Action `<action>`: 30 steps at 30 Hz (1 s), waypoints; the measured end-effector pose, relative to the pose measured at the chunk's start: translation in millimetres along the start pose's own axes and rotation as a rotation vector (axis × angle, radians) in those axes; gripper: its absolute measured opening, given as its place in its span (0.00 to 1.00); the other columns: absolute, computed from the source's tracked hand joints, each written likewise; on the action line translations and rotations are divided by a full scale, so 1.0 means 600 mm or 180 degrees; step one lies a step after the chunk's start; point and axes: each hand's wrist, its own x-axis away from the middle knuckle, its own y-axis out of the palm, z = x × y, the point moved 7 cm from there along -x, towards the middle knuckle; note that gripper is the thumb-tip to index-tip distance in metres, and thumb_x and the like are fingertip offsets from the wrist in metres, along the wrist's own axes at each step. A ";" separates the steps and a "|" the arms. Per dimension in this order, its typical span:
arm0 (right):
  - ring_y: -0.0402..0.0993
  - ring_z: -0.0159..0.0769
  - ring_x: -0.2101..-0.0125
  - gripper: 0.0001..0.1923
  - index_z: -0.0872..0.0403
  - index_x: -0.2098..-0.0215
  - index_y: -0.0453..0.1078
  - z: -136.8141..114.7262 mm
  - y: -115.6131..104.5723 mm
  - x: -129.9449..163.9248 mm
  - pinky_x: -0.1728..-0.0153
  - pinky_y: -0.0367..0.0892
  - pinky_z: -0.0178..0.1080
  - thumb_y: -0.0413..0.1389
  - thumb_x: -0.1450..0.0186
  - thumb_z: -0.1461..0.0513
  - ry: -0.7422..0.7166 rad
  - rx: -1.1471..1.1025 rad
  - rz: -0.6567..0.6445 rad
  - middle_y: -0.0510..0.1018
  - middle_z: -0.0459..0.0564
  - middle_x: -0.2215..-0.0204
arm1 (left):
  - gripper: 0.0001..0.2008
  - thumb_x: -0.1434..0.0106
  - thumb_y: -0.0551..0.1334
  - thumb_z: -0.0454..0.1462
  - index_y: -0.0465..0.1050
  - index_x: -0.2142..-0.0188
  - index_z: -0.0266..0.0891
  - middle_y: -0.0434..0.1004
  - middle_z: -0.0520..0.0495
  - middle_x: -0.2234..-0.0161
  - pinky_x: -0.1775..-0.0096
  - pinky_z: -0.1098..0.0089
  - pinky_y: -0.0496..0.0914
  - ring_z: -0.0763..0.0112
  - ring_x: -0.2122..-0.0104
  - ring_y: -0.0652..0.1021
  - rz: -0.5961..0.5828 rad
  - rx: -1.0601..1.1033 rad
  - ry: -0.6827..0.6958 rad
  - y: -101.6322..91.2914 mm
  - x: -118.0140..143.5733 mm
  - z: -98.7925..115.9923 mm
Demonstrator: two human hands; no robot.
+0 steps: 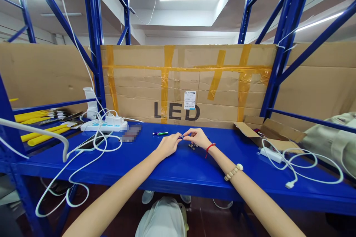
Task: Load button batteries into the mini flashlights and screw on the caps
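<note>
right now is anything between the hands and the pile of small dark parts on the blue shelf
Nothing visible is. The left hand and right hand meet fingertip to fingertip on a tiny dark piece, and the pile of small dark parts lies on bare blue metal shelf just under the right hand.

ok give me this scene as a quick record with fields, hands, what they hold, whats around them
surface: blue metal shelf
left hand: fingertips pinching a small dark part, too small to identify
right hand: fingertips meeting the same part from the other side
near hands: cluster of small dark pieces; two pens
left side: white power strip with plugged chargers, phone, white cables
right side: open cardboard box, white charger with cable
back: taped cardboard panel marked LED
</note>
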 end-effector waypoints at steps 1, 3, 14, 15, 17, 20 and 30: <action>0.61 0.21 0.85 0.20 0.61 0.71 0.71 -0.001 -0.001 -0.001 0.85 0.59 0.28 0.63 0.49 0.51 -0.0017 -0.0006 0.0016 0.73 0.46 0.77 | 0.09 0.33 0.49 0.34 0.64 0.57 0.35 0.74 0.45 0.63 0.64 0.69 0.68 0.67 0.63 0.75 0.0003 0.0001 0.0007 0.000 -0.001 0.000; 0.62 0.22 0.85 0.22 0.61 0.70 0.71 -0.003 -0.003 -0.001 0.84 0.59 0.28 0.63 0.50 0.50 -0.0056 -0.0014 0.0048 0.73 0.46 0.77 | 0.09 0.33 0.48 0.34 0.64 0.57 0.36 0.74 0.45 0.62 0.64 0.69 0.68 0.67 0.62 0.75 0.0014 0.0009 0.0022 0.000 -0.001 0.001; 0.61 0.22 0.86 0.24 0.59 0.76 0.72 -0.011 -0.002 0.000 0.86 0.58 0.29 0.62 0.53 0.45 -0.0294 0.0015 0.0098 0.73 0.49 0.75 | 0.08 0.33 0.48 0.34 0.64 0.59 0.37 0.74 0.47 0.63 0.66 0.71 0.68 0.68 0.65 0.76 0.0026 0.0035 0.0038 0.002 0.002 0.000; 0.61 0.22 0.86 0.24 0.58 0.76 0.72 -0.013 -0.003 0.000 0.87 0.58 0.30 0.63 0.54 0.45 -0.0302 0.0022 0.0110 0.73 0.49 0.75 | 0.08 0.33 0.48 0.34 0.64 0.59 0.37 0.74 0.47 0.63 0.66 0.72 0.68 0.68 0.65 0.76 0.0024 0.0034 0.0032 0.003 0.002 -0.001; 0.61 0.23 0.86 0.22 0.57 0.77 0.73 -0.015 -0.005 0.000 0.86 0.57 0.30 0.63 0.54 0.46 -0.0309 0.0035 0.0139 0.73 0.49 0.76 | 0.08 0.33 0.48 0.35 0.63 0.59 0.38 0.74 0.47 0.63 0.66 0.72 0.68 0.68 0.64 0.76 0.0017 0.0033 0.0027 0.005 0.002 -0.002; 0.60 0.22 0.86 0.21 0.56 0.76 0.74 -0.021 -0.010 0.000 0.85 0.57 0.30 0.64 0.55 0.47 -0.0323 0.0052 0.0203 0.72 0.48 0.76 | 0.09 0.33 0.48 0.35 0.64 0.58 0.39 0.74 0.47 0.62 0.65 0.72 0.68 0.67 0.63 0.76 0.0006 0.0030 0.0035 0.004 0.001 -0.001; 0.58 0.23 0.84 0.23 0.57 0.79 0.73 -0.021 -0.011 -0.002 0.84 0.56 0.31 0.64 0.56 0.45 -0.0426 0.0080 0.0219 0.71 0.48 0.75 | 0.09 0.33 0.48 0.35 0.65 0.58 0.38 0.75 0.46 0.62 0.65 0.72 0.68 0.67 0.63 0.76 0.0001 0.0009 0.0111 0.003 0.002 0.003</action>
